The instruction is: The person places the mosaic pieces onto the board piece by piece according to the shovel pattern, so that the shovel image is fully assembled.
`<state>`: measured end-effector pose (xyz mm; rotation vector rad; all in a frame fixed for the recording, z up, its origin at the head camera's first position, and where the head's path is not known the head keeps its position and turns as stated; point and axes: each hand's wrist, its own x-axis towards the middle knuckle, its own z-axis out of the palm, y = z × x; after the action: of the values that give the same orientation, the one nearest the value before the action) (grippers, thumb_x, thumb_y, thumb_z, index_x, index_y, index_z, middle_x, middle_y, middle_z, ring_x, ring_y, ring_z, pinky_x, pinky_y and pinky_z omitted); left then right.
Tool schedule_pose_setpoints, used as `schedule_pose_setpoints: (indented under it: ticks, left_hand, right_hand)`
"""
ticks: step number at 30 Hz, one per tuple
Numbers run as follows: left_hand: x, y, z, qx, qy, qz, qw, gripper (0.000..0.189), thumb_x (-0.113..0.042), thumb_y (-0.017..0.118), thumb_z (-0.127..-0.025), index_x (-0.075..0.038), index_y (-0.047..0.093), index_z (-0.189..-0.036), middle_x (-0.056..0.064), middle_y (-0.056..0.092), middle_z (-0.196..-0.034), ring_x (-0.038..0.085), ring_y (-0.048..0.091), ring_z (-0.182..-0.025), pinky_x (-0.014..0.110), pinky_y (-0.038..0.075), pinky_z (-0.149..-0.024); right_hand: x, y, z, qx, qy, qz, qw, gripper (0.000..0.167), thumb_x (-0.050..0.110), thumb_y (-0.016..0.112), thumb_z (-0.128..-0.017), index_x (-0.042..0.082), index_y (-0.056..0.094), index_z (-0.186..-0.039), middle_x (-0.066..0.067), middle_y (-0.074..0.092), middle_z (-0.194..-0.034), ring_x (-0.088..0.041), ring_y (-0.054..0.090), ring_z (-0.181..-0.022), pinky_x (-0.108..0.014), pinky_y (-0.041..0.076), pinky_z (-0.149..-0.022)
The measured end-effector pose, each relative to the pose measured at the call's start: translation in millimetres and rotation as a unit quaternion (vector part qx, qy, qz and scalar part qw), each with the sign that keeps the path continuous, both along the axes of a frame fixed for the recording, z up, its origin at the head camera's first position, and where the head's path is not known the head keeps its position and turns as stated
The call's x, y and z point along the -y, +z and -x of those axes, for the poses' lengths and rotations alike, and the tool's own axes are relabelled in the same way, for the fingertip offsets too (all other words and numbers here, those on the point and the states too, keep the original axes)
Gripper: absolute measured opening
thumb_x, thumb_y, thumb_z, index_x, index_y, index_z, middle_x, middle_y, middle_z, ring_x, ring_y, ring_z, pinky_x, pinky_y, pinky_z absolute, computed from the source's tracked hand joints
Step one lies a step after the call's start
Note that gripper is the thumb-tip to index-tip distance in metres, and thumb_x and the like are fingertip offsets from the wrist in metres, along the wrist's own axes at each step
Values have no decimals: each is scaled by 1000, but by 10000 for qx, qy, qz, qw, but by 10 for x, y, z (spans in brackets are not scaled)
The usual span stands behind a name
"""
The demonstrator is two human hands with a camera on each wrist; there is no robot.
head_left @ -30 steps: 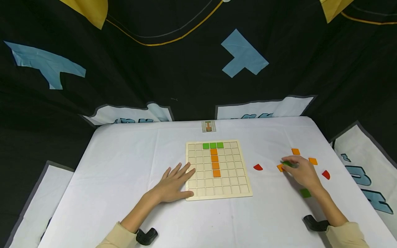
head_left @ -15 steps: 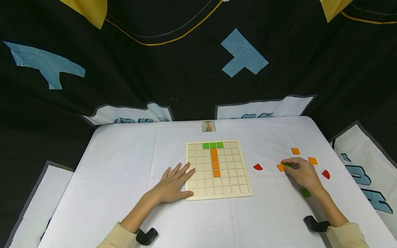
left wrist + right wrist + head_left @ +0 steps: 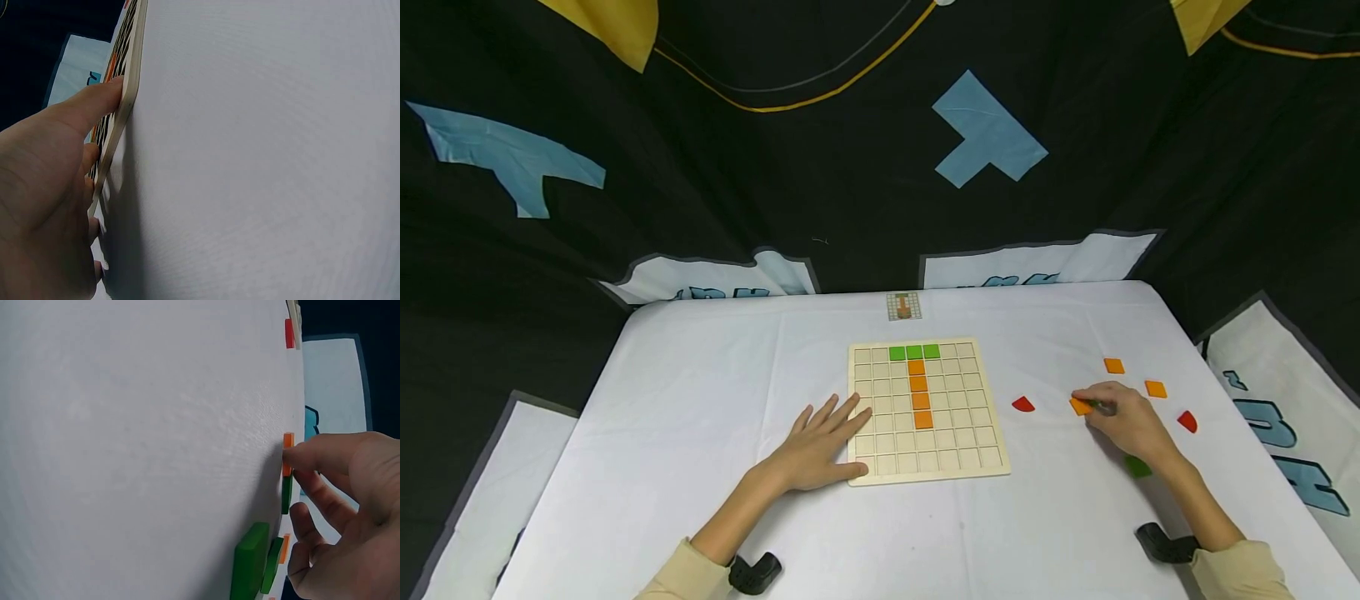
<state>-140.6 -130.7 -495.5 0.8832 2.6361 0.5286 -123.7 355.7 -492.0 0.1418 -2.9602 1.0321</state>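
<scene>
My left hand (image 3: 820,448) lies spread with its fingertips and thumb on the left edge of a pale wooden grid board (image 3: 951,462). Green square tiles (image 3: 914,352) form a row at the top of the board, and orange square tiles (image 3: 919,383) run in a column below them. To the right, my right hand (image 3: 1131,421) pinches a loose orange square tile (image 3: 288,454) between thumb and fingers, low over the cloth. Right behind that tile is a green tile (image 3: 287,495), partly hidden by the fingers in the head view.
Red wedge pieces (image 3: 1023,404) lie on either side of the right hand. More orange tiles (image 3: 1114,366) sit beyond it, and another green tile (image 3: 1138,467) lies under the forearm. A small pattern card (image 3: 903,306) rests at the far edge of the white-clothed table (image 3: 722,358).
My right hand's fingertips have shifted slightly left, from the green tile to the orange tile beside it. The left hand stays in place on the board.
</scene>
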Motion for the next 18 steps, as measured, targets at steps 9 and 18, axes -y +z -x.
schedule_pose_setpoints:
  ticks: [9,18]
  left_hand:
    - [1,-6,1,1,-1,9,10000,80,-55,59,-94,-18,30,-159,8,13,-166,37,5,-150,64,2,-115]
    - [2,12,-2,26,18,1,10000,79,-54,60,-94,-18,31,-159,8,13,-166,37,4,-150,64,2,-115]
  right_hand:
    - [15,12,27,-86,110,-391,9991,25,3,76,-85,1,75,-111,-21,62,-115,-43,48,-109,-63,40,-92]
    - [95,-4,35,-475,373,-557,9966,27,5,77,-85,2,72,-112,-19,69,-115,-39,49,-108,-44,29,-75]
